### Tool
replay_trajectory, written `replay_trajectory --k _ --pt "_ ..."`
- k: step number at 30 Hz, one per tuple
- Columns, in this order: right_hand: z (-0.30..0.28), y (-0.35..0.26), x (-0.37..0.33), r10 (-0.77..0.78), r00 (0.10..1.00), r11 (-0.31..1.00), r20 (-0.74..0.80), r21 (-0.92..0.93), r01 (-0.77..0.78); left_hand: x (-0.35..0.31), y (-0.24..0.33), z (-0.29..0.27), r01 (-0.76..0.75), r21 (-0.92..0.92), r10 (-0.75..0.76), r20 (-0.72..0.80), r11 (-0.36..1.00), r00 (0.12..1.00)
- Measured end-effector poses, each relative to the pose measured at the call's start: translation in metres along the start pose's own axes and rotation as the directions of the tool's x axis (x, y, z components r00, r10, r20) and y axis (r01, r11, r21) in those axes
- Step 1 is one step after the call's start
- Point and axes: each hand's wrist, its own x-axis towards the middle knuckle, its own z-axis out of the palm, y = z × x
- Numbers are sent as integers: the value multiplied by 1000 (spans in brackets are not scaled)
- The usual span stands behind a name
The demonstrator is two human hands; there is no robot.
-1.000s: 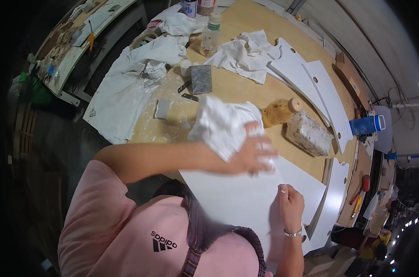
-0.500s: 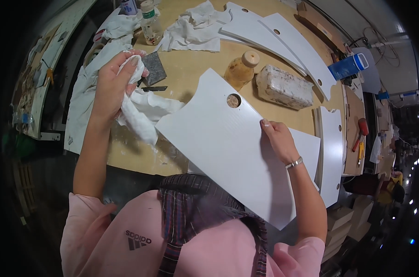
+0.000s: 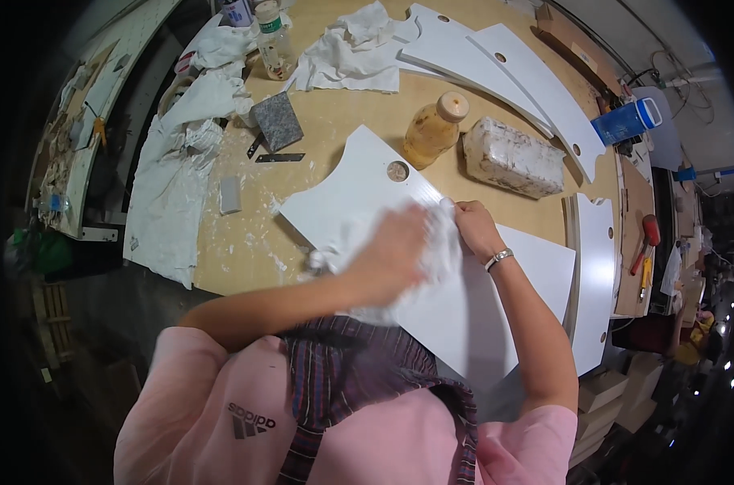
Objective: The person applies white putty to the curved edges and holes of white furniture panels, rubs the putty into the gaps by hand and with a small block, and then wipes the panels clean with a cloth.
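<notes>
While my L hand [image 3: 387,250] is flat-ish over a bunched white cloth [image 3: 443,252] on the white board [image 3: 456,323], it's too blurred to tell how tightly the fingers grip. R hand [image 3: 477,230], silver band [image 3: 500,259] on the wrist, is closed on the board's upper R edge, thumb on top. Board lies at a slant on the table [image 3: 334,113] right in front of me, w/ a round hole [image 3: 397,171] near its far end; another white panel [image 3: 536,263] shows past its R edge.

Just beyond: bottle w/ yellowish liquid [image 3: 431,133], then a wrapped, stained block [image 3: 512,158] to its R. Over L: gray pad [image 3: 279,121], dark metal strip [image 3: 280,158], small gray block [image 3: 230,195], and a big white sheet [image 3: 169,194] along the table's L side. Far side: clear bottle w/ green label [image 3: 275,48], crumpled white rag [image 3: 347,52], curved white boards [image 3: 536,89]. Far R: blue jug [image 3: 625,121] & a red-handled tool [image 3: 649,230].
</notes>
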Motion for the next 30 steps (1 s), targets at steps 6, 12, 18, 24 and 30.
replay_trajectory --k 6,12,18,24,30 --pt "-6 -11 -9 -98 994 990 -40 -110 94 0 67 22 156 -696 514 645 701 566" --pt "-12 9 11 -88 992 989 86 127 77 25 10 -16 -120 23 122 -164 993 979" --pt "-22 -2 13 -25 971 983 239 181 -19 -1 85 73 -369 -534 605 378 761 701" --pt "-28 -17 15 68 947 970 315 202 -137 45 30 41 -173 -16 159 -319 985 934" --pt "-24 0 19 13 975 973 221 220 -63 -36 178 109 300 6 -183 806 954 563"
